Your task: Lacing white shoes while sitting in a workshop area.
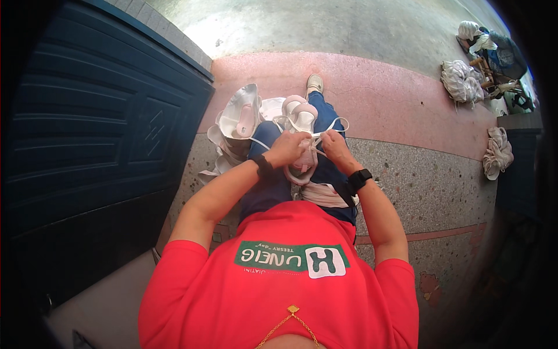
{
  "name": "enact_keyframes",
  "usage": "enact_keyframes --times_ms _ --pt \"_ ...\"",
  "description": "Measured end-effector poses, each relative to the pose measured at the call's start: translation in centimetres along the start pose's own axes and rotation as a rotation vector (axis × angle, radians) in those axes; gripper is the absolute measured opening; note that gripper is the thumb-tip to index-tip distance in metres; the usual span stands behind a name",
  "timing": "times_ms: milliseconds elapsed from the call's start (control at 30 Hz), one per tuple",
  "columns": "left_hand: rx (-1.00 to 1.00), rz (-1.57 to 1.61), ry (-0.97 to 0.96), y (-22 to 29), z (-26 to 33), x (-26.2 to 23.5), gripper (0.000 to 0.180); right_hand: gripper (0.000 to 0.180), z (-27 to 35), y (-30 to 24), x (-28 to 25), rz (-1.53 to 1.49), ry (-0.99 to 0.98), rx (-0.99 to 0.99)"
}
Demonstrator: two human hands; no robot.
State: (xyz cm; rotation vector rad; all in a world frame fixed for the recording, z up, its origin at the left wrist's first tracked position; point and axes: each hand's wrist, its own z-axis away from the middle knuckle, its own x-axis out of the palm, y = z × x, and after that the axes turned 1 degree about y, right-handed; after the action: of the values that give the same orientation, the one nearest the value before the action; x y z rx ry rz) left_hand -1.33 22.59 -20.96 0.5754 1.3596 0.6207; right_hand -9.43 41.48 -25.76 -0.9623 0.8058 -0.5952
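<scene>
A white and pale pink sneaker [300, 168] rests across my lap, with two padded pink collars [299, 111] showing at its far end; whether these belong to one shoe or a pair I cannot tell. My left hand [286, 147] lies over the middle of the sneaker, fingers pinching a white shoelace. Close by on the right, my right hand [337, 150] is closed on the shoelace [347, 124] too, which loops out above it. The fingertips are only a short way apart, and the left hand hides part of the sneaker's upper.
More white and pink shoes [241, 113] are heaped beside my left leg. Under my right forearm lies a pale bundle [325, 195]. A dark blue panelled door [104, 110] stands at the left. Bundles of white shoes [462, 81] and another shoe bundle [497, 153] sit at the right.
</scene>
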Motion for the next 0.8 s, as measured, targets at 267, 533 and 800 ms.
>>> enact_keyframes --times_ms 267,533,800 --pt "0.207 -0.221 0.177 -1.3 0.5 1.1 0.019 0.031 2.3 -2.5 -0.7 0.07 0.018 -0.199" --pt "0.268 -0.173 0.211 0.2 5.1 0.1 0.017 0.025 2.9 -1.7 0.1 0.222 -0.089 -0.242" --pt "0.258 -0.143 0.207 0.0 4.9 0.1 0.014 0.024 1.9 -0.5 1.6 0.209 -0.014 -0.183"
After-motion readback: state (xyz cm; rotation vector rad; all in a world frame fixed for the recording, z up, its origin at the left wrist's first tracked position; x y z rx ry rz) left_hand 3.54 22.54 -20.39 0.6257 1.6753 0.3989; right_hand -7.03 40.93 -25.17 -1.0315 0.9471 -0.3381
